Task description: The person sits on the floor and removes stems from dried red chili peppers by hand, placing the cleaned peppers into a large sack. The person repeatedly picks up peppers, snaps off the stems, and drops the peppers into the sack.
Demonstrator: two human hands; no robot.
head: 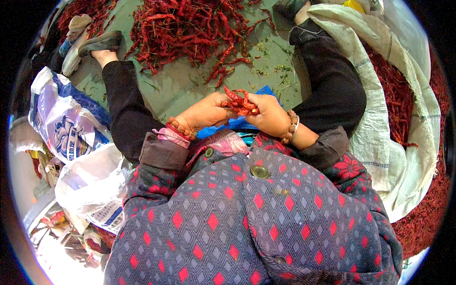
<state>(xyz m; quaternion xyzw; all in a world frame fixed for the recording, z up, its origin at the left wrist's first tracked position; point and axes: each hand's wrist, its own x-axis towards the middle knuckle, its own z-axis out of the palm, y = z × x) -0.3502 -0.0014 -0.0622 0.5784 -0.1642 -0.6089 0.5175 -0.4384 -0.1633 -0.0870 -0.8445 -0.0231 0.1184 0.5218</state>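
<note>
Between my two hands is a small bunch of dried red chili peppers (239, 103), held above my lap. My left hand (205, 111) closes on the bunch from the left, its fingertips partly hidden behind the peppers. From the other side my right hand (268, 113) grips the same bunch, with its thumb against the pods. A blue cloth or sheet (233, 124) shows under both hands. Past them, a large heap of dried red chili peppers (192, 32) lies on the grey-green floor (171, 87), with a few loose pods at its near edge.
On the right stands an open white woven sack (370, 149) with red chilies (392, 103) inside. More chilies (420, 228) lie beyond it. Printed plastic bags (71, 121) sit by my left leg. Stem scraps (281, 67) litter the floor. Another person's shoe (76, 28) appears at the upper left.
</note>
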